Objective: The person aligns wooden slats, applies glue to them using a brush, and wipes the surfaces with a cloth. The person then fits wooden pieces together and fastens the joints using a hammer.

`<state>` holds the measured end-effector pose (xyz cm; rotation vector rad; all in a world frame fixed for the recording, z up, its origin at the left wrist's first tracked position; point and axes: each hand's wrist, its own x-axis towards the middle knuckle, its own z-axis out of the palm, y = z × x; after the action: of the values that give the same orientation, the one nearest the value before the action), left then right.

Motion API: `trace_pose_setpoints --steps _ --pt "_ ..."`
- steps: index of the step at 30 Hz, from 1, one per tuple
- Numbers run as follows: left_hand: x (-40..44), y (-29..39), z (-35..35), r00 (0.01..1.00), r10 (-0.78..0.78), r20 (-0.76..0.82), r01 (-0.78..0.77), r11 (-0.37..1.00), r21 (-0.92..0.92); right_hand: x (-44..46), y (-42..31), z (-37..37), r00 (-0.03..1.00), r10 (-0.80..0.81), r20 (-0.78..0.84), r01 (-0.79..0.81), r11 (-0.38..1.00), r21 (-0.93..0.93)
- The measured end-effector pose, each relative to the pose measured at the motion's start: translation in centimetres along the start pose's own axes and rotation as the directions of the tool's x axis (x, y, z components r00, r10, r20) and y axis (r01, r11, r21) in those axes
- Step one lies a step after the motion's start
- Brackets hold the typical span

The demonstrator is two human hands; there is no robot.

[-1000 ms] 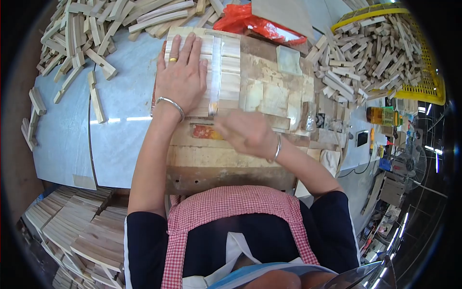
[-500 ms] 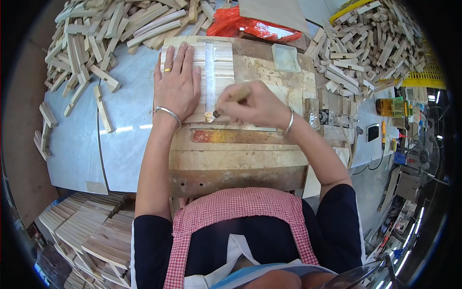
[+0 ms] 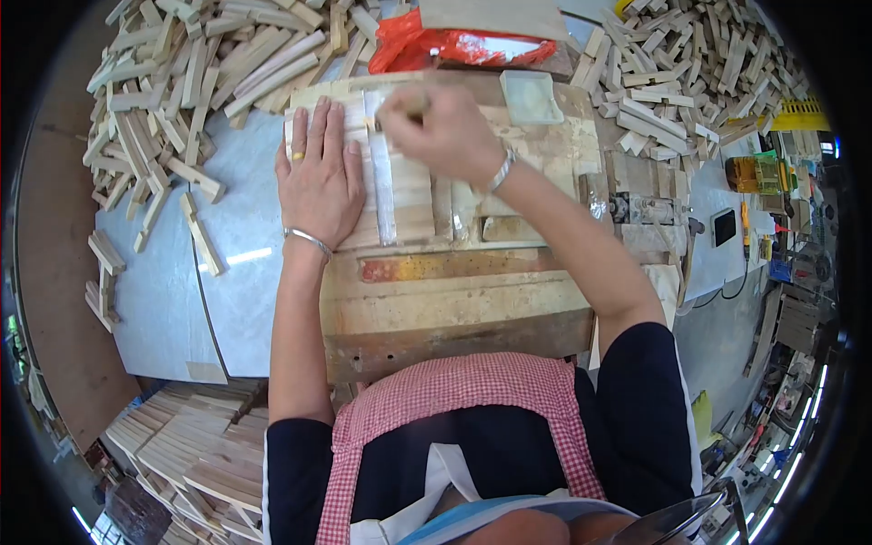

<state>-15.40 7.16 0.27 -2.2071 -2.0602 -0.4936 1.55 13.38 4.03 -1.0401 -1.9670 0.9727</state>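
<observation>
Several light wood pieces [image 3: 411, 200] lie side by side on a worn wooden board, with a shiny whitish strip [image 3: 382, 186] running across them in a shared groove. My left hand [image 3: 320, 177] rests flat on their left part, fingers extended. Over the far part of the strip, my right hand [image 3: 445, 132] is closed around a short wooden-handled tool [image 3: 411, 100], whose tip is partly hidden and blurred. A small translucent dish [image 3: 531, 97] sits on the board, right of my right hand.
Notched wood pieces [image 3: 195, 73] are heaped at the back left, and more [image 3: 690, 64] at the back right by a yellow basket [image 3: 801, 114]. A red plastic bag [image 3: 400, 41] lies behind the board. A phone [image 3: 723, 227] is at the right.
My right hand has moved with the tool from the near end of the strip to its far part. My left hand stays flat on the wood. The view has shifted slightly.
</observation>
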Motion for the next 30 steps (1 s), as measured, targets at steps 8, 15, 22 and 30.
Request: trace_pose_setpoints --steps 8,15,22,30 --pt "-0.1 0.0 0.1 1.000 0.001 0.006 -0.001 1.000 0.018 -11.6 -4.0 2.1 0.980 -0.186 0.076 0.191 0.979 -0.066" --pt "-0.3 0.0 -0.2 0.999 -0.038 -0.030 0.038 0.999 -0.007 0.3 -4.1 -1.3 0.994 -0.006 -0.109 -0.009 0.991 -0.131" --pt "-0.4 0.1 -0.6 0.999 -0.054 0.003 0.054 0.998 -0.031 8.8 -0.5 1.6 0.946 -0.320 0.051 0.280 0.726 -0.628" --pt "-0.4 0.1 -0.5 0.998 -0.055 0.016 0.056 0.998 -0.036 3.1 -1.7 4.6 0.930 -0.364 -0.056 0.221 0.674 -0.705"
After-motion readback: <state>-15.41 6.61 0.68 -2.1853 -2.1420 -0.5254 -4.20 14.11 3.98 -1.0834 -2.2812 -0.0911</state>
